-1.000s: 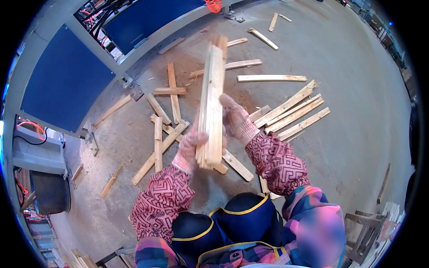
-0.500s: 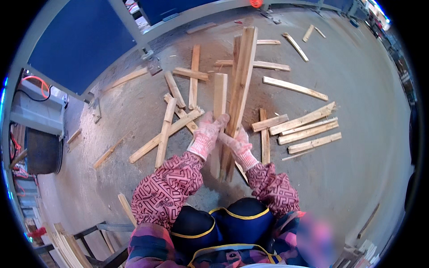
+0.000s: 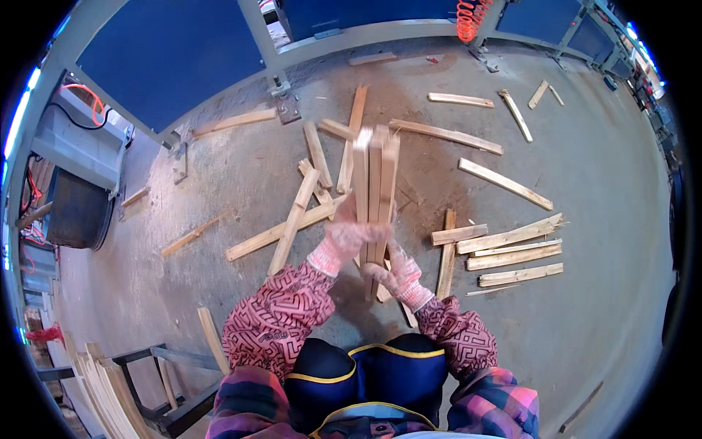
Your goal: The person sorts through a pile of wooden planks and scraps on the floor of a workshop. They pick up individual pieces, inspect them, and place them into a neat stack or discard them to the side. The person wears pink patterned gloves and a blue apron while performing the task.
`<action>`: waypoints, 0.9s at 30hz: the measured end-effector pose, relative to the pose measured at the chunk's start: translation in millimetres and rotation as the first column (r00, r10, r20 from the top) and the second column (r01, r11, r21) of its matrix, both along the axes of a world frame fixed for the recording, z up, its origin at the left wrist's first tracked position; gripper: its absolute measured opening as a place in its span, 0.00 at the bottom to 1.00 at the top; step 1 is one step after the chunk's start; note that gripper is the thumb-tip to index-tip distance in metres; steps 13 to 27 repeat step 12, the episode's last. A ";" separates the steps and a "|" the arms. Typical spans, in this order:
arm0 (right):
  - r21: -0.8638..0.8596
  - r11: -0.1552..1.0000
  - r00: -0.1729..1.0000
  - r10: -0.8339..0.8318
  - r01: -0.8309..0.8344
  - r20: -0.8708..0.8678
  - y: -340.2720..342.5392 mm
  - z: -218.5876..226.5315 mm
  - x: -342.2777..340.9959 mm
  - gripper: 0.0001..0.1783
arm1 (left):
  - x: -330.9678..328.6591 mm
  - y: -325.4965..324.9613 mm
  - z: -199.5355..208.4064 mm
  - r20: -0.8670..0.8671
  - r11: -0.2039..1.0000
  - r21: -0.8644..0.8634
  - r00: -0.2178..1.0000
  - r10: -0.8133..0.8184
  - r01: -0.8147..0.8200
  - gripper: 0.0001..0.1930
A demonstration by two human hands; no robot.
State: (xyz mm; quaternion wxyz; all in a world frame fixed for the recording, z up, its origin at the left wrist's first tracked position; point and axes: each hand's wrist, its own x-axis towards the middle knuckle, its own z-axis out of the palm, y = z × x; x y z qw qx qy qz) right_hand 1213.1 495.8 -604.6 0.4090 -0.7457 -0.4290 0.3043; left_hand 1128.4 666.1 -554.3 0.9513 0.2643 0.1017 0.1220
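Observation:
A bundle of several pale wooden strips (image 3: 376, 175) stands roughly upright in front of me, its long sides pressed together and the upper ends somewhat uneven. Wrapped round its middle is my left hand (image 3: 351, 233), in a pinkish knitted glove. Lower down, my right hand (image 3: 401, 276), gloved alike, grips the bundle from the right. The strips hide some of my fingers, and the left hand is slightly blurred. Behind the bundle, a wooden strip (image 3: 351, 150) lies on the floor among other loose pieces.
Crossed wooden strips (image 3: 294, 219) lie left of the bundle. A row of wooden pieces (image 3: 521, 275) is on the right of the concrete floor (image 3: 599, 219). Blue machine panels (image 3: 175, 66) stand behind, a black bucket (image 3: 79, 211) at left, a metal frame (image 3: 183, 356) lower left.
The strips that were spread between my hands are now together in one bundle. My left hand has closed across its front, my right hand has slid lower, and the view has shifted.

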 end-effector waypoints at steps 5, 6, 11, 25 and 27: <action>-0.406 0.880 0.947 0.308 -0.247 0.093 42.7 75.5 17.9 0.54 | -31.1 -14.3 36.2 -0.229 0.796 0.605 0.961 0.153 0.018 0.41; -0.354 0.898 0.947 0.309 -0.260 0.091 41.7 82.8 16.7 0.55 | -36.1 -13.2 47.3 -0.274 0.729 0.681 0.946 0.172 0.064 0.42; -0.105 0.925 0.924 0.374 -0.366 0.076 39.5 82.9 -7.7 0.59 | -77.4 -34.6 90.8 -0.123 0.599 0.796 0.947 0.296 -0.084 0.46; -0.109 0.903 0.901 0.425 -0.416 0.087 46.1 89.2 -17.1 0.59 | -84.0 -37.8 97.6 -0.184 0.418 0.908 0.922 0.342 0.026 0.47; -0.109 0.903 0.901 0.425 -0.416 0.087 46.1 89.2 -17.1 0.59 | -84.0 -37.8 97.6 -0.184 0.418 0.908 0.922 0.342 0.026 0.47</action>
